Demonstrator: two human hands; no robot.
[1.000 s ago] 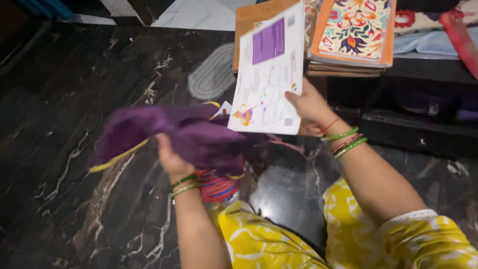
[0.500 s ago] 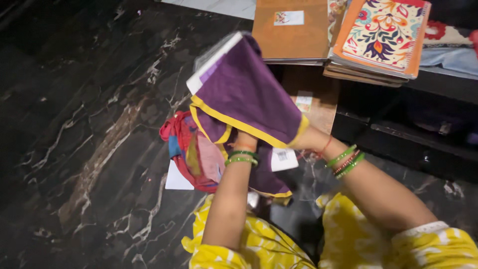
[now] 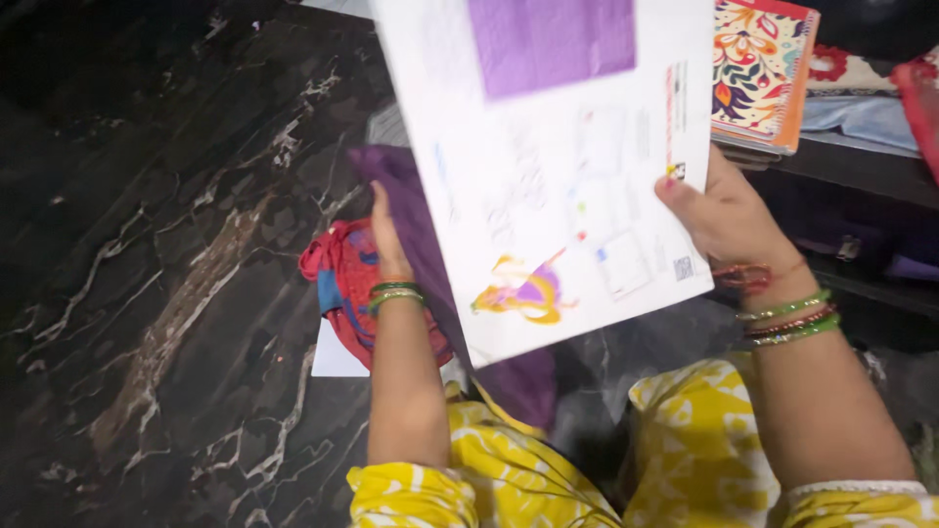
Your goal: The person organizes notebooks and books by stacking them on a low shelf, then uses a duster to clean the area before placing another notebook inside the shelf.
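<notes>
My right hand [image 3: 722, 213] grips the right edge of a large white card [image 3: 558, 176] with a purple panel and a small drawn figure, held up tilted in front of me. My left hand [image 3: 387, 244] reaches behind the card's left edge and holds a purple cloth [image 3: 421, 244] that hangs down under the card to my lap. Both wrists wear green bangles. Most of the cloth is hidden by the card.
A red and blue cloth bundle [image 3: 342, 284] lies on the dark marble floor [image 3: 147, 244] on a white sheet [image 3: 335, 357]. A floral-covered notebook [image 3: 758, 68] tops a stack on a dark shelf [image 3: 861, 166] at the upper right. My yellow patterned clothing fills the bottom.
The white card has come up in front of the purple cloth, which covered it half a second ago. The cloth now hangs behind and below the card.
</notes>
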